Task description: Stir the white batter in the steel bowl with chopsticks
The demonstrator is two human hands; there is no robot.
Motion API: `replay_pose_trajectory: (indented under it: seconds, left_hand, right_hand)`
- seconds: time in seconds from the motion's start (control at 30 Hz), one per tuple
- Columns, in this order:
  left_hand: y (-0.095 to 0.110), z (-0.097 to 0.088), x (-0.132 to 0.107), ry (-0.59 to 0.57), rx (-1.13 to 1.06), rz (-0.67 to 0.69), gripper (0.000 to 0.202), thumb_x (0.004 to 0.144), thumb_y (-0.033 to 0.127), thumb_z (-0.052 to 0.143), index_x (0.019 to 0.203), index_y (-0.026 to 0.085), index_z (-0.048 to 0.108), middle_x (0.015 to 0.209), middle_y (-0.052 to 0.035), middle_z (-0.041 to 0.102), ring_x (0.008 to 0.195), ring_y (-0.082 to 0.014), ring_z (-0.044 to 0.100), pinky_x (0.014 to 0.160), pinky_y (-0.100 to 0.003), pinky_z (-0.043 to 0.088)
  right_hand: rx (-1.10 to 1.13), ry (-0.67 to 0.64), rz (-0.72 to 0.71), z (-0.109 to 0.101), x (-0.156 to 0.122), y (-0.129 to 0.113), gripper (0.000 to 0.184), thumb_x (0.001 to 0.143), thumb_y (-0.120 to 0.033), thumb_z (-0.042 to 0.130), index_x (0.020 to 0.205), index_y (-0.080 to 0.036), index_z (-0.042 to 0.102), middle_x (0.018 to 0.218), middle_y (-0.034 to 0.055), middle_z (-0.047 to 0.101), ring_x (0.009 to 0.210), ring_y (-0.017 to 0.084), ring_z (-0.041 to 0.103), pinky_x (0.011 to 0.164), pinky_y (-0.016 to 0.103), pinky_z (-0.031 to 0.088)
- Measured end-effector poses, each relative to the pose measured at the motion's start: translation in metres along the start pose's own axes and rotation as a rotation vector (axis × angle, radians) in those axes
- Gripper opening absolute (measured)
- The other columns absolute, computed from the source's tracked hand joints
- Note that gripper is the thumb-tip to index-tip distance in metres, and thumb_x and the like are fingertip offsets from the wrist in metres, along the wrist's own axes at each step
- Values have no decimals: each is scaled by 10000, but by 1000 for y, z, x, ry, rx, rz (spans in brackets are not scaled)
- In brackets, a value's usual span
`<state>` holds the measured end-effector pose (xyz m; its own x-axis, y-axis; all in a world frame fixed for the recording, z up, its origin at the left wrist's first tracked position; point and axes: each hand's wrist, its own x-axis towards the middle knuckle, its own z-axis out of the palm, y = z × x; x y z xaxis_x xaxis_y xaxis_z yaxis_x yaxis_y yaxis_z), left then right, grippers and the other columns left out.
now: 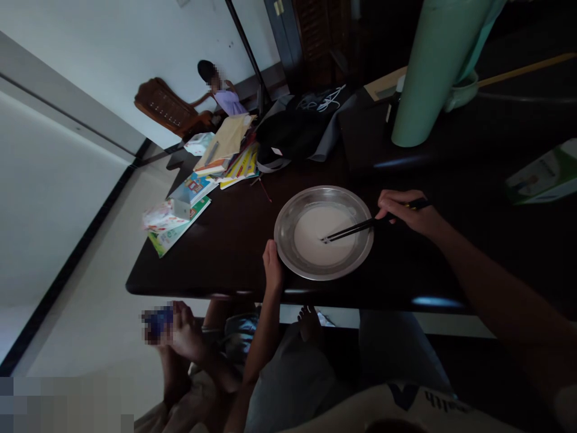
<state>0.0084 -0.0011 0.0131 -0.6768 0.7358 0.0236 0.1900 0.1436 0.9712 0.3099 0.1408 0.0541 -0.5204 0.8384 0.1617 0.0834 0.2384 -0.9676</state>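
A round metal plate (288,211) holding pale white liquid sits on the dark table (225,252) in front of me. My right hand (403,211) grips a pair of black chopsticks (354,229); their tips dip into the liquid near the plate's middle. My left hand (272,264) rests on the table edge with fingers together, its fingertips touching the plate's left rim.
A stack of books and papers (225,153) and a tissue pack (164,216) lie at the table's far left. A black bag (288,135), a tall green cylinder (430,66) and a box (543,174) stand beyond. Another person's hand (180,328) holds a phone below the table; someone sits far back.
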Motion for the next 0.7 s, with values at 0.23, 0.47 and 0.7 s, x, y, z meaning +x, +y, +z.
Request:
replay_pose_trajectory:
  seconds: [0.23, 0.47, 0.7]
  left_hand:
    - [-4, -1, 1, 4, 18, 1, 403, 867, 545, 525, 662, 203, 463, 701, 21, 418, 710, -140, 416, 691, -256, 379]
    - [-1, -1, 0, -33, 22, 32, 451, 857, 591, 514, 642, 207, 417, 674, 32, 369, 676, -131, 372, 661, -255, 361]
    - [1, 0, 0, -65, 4, 35, 490, 835, 644, 519, 637, 210, 412, 672, 31, 354, 663, -132, 351, 651, -264, 349]
  right_hand:
    - [-95, 70, -28, 2, 2, -2, 283, 866, -441, 610, 684, -257, 724, 702, 10, 576, 585, 121, 525, 576, 296, 444]
    - [-7, -74, 40, 4, 0, -2, 324, 871, -447, 603, 708, -200, 736, 747, 31, 599, 648, 128, 554, 566, 272, 451]
    - [-46, 82, -2, -1, 1, -1, 319, 884, -415, 578, 658, -239, 718, 680, 11, 564, 582, 120, 521, 557, 291, 416]
